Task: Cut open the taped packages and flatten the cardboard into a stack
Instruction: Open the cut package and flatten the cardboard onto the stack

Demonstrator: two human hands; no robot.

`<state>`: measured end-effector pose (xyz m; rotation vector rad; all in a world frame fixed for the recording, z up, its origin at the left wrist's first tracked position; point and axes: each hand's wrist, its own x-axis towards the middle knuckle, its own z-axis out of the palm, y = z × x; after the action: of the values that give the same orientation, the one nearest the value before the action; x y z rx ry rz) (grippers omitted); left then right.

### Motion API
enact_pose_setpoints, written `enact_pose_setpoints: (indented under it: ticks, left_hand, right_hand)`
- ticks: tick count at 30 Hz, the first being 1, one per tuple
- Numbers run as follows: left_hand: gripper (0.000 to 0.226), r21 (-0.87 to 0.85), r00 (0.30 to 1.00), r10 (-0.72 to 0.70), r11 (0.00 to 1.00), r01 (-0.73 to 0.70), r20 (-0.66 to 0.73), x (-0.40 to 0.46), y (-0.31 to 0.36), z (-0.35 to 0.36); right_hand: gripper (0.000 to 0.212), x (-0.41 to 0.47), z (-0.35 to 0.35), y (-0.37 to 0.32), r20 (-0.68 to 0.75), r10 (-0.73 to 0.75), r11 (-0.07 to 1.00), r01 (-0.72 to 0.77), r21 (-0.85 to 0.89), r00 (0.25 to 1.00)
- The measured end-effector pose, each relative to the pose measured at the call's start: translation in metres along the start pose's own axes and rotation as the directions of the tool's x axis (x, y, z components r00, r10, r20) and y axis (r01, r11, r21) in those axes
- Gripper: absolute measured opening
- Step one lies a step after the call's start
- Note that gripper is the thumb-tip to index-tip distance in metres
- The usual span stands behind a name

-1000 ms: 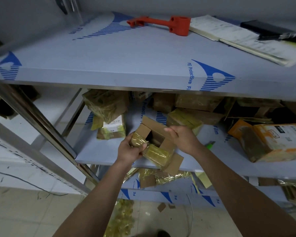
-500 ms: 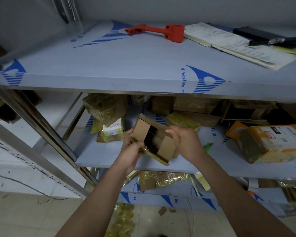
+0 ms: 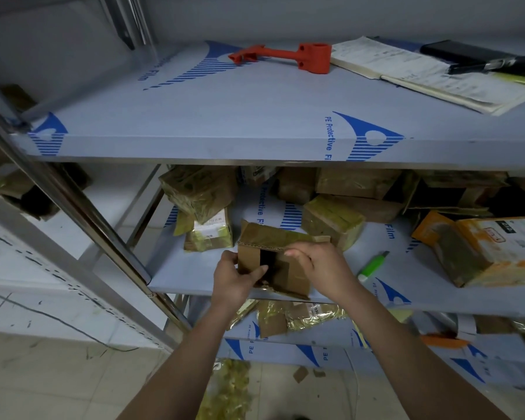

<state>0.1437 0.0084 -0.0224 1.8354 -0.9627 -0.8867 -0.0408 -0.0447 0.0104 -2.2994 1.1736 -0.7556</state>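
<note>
Both my hands hold a small opened cardboard box [image 3: 294, 271] over the front of the middle shelf [image 3: 194, 277]. Its flaps stand open and a dark gap shows inside. My left hand [image 3: 235, 278] grips the box's left side, thumb across its front. On the right side my right hand [image 3: 322, 266] pinches the upper flap. A green utility knife [image 3: 373, 265] lies on the shelf just right of my right hand. Several taped packages [image 3: 200, 192] sit further back on the same shelf.
The top shelf [image 3: 225, 122] carries a red plastic tool [image 3: 288, 57], papers [image 3: 422, 74] and a dark object. An orange-and-brown parcel [image 3: 485, 250] fills the middle shelf's right end. Torn tape and cardboard scraps [image 3: 288, 318] lie on the lower shelf and floor. A steel upright [image 3: 82, 213] runs diagonally at left.
I have turned the box in my hands so its open flaps now face me, with the top flap folded over. The view has tilted slightly downward.
</note>
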Motion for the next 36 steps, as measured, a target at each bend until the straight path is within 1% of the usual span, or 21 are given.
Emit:
enact_pose_setpoints:
  ticks: [2,4,6,7,9,12,16,18,20,21,22,23,24,25,26,28,30,31,33,34,36]
  left_hand:
    - [0.047,0.062,0.996,0.01,0.998,-0.005,-0.085,-0.001,0.003,0.006]
    - [0.046,0.105,0.991,0.007,0.994,0.007,-0.133,-0.003,0.004,0.011]
    - [0.041,0.133,0.989,0.002,0.991,0.017,-0.146,-0.006,0.005,0.013]
    - [0.037,0.126,0.992,0.007,0.992,0.009,-0.127,-0.007,0.004,0.012]
    - [0.028,0.028,0.999,0.014,1.0,-0.013,-0.034,-0.009,0.0,0.007]
    - [0.024,-0.167,0.988,-0.024,0.985,0.049,0.151,-0.005,-0.009,-0.011]
    - [0.028,-0.253,0.926,-0.146,0.936,0.243,0.349,-0.003,-0.016,-0.031]
    - [0.029,-0.322,0.882,-0.19,0.881,0.348,0.432,0.0,-0.014,-0.039]
    - [0.03,-0.382,0.837,-0.254,0.799,0.464,0.485,0.006,-0.006,-0.044]
    - [0.034,-0.367,0.812,-0.306,0.774,0.516,0.497,0.01,-0.001,-0.046]
    - [0.045,-0.31,0.79,-0.354,0.779,0.545,0.5,0.014,0.004,-0.045]
    - [0.058,-0.209,0.775,-0.394,0.811,0.546,0.494,0.017,0.008,-0.043]
    - [0.067,-0.103,0.765,-0.421,0.842,0.529,0.486,0.019,0.013,-0.04]
    - [0.067,-0.033,0.76,-0.435,0.858,0.513,0.482,0.02,0.018,-0.034]
    - [0.061,-0.019,0.758,-0.437,0.861,0.508,0.484,0.021,0.022,-0.028]
    - [0.046,-0.06,0.763,-0.437,0.85,0.524,0.477,0.021,0.028,-0.019]
    - [0.037,-0.08,0.766,-0.44,0.842,0.533,0.468,0.022,0.031,-0.015]
    - [0.034,-0.083,0.768,-0.437,0.844,0.531,0.468,0.022,0.03,-0.015]
    - [0.03,-0.089,0.768,-0.433,0.843,0.531,0.472,0.021,0.029,-0.015]
    - [0.028,-0.094,0.767,-0.431,0.842,0.531,0.474,0.02,0.028,-0.015]
    - [0.025,-0.109,0.766,-0.441,0.831,0.545,0.468,0.02,0.026,-0.017]
  right_hand:
    - [0.044,0.0,-0.001,-0.001,-0.001,0.006,1.0,-0.006,0.002,1.0]
    - [0.043,-0.001,-0.002,-0.002,0.003,0.018,1.0,-0.018,0.025,1.0]
    - [0.041,-0.004,-0.002,-0.001,0.01,0.029,0.999,-0.03,0.046,1.0]
    - [0.04,-0.005,-0.003,0.001,0.006,0.033,0.998,-0.033,0.051,0.999]
    - [0.034,-0.007,-0.006,0.005,-0.019,0.04,0.998,-0.039,0.057,0.999]
    - [0.024,-0.01,-0.011,0.01,-0.023,0.054,0.996,-0.052,0.077,0.998]
    - [0.025,-0.014,-0.011,0.009,0.065,0.042,0.994,-0.048,0.099,0.997]
    - [0.025,-0.017,-0.012,0.011,0.106,0.038,0.994,-0.049,0.102,0.994]
    - [0.025,-0.02,-0.014,0.014,0.136,0.033,0.993,-0.048,0.108,0.99]
    - [0.025,-0.021,-0.015,0.015,0.154,0.026,0.992,-0.044,0.114,0.988]
    - [0.025,-0.022,-0.014,0.015,0.169,0.015,0.991,-0.037,0.127,0.986]
    - [0.025,-0.022,-0.013,0.015,0.176,0.01,0.989,-0.036,0.141,0.984]
    - [0.025,-0.022,-0.012,0.015,0.174,0.015,0.986,-0.043,0.16,0.985]
    - [0.026,-0.023,-0.012,0.015,0.168,0.035,0.981,-0.067,0.184,0.985]
    - [0.03,-0.026,-0.011,0.017,0.161,0.065,0.97,-0.1,0.223,0.985]
    - [0.051,-0.035,-0.009,0.022,0.134,0.162,0.922,-0.198,0.333,0.978]
    - [0.077,-0.048,-0.002,0.03,0.031,0.334,0.832,-0.31,0.46,0.942]
    - [0.081,-0.053,0.003,0.034,-0.041,0.426,0.791,-0.35,0.502,0.904]
    - [0.076,-0.059,0.011,0.039,-0.137,0.532,0.754,-0.394,0.526,0.836]
    - [0.07,-0.059,0.013,0.041,-0.134,0.544,0.745,-0.403,0.532,0.829]
    - [0.055,-0.058,0.016,0.041,-0.06,0.523,0.7,-0.388,0.599,0.85]
